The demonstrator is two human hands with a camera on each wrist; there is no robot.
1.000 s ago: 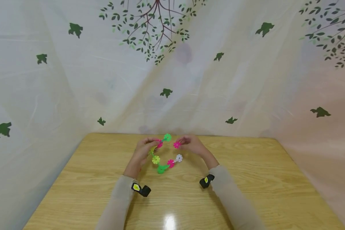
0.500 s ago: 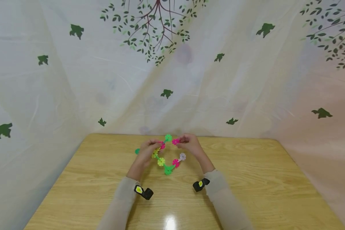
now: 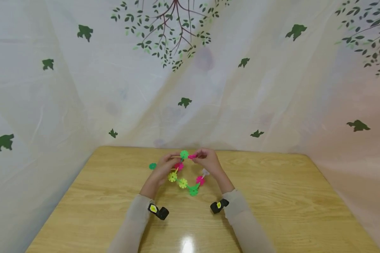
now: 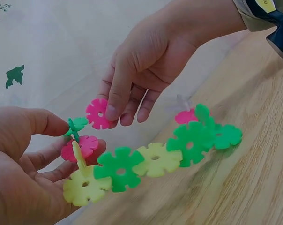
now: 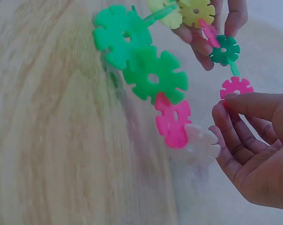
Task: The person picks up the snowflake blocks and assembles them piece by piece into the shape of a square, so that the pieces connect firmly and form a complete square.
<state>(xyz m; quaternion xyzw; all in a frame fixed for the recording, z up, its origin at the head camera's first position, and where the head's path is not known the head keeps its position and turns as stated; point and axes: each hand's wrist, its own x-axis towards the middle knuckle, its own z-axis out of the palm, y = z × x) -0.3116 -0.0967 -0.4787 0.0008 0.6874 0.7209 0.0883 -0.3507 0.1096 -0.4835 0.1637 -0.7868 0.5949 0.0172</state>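
Note:
My left hand (image 3: 164,169) holds a curved chain of flower-shaped interlocking discs near its upper end, its thumb and fingers at a green disc (image 4: 77,126) and a pink disc (image 4: 80,148). From there the chain hangs through yellow discs (image 3: 172,176) and green discs (image 3: 194,190) to a pink disc (image 3: 200,180) and a white disc (image 5: 202,144) at the other end. Between thumb and forefinger my right hand (image 3: 208,161) pinches another pink disc (image 5: 236,88). Its edge is right at the chain's upper green disc (image 3: 184,154).
A teal disc (image 3: 152,166) shows left of my left hand. Beneath is a wooden table (image 3: 272,196), backed by a pale curtain (image 3: 139,88) printed with leaves and birds. Each sleeve cuff carries a black wrist camera (image 3: 219,206).
My right hand has shifted slightly left, bringing its pink disc to the green one. The lower part of the chain has swung right and down. The teal disc has come into view beside my left hand.

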